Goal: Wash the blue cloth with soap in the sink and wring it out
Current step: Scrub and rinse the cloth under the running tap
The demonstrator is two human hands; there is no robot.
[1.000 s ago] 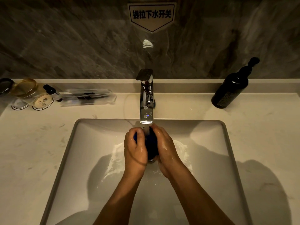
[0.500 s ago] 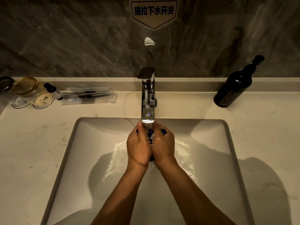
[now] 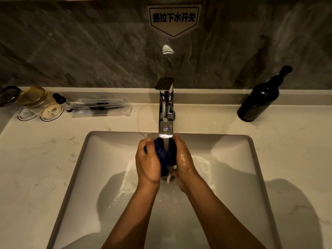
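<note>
Hands squeeze the blue cloth (image 3: 164,155) under the running tap (image 3: 165,112), left hand (image 3: 148,162) and right hand (image 3: 184,160) both gripping it over the sink (image 3: 248,177).

Faucet (image 3: 165,112) close above; open sink (image 3: 233,177) basin either side.

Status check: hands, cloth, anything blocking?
Left hand and right hand both grip the bunched dark blue cloth. Cloth under the running chrome faucet, over the white sink. Nothing in the way.
</note>
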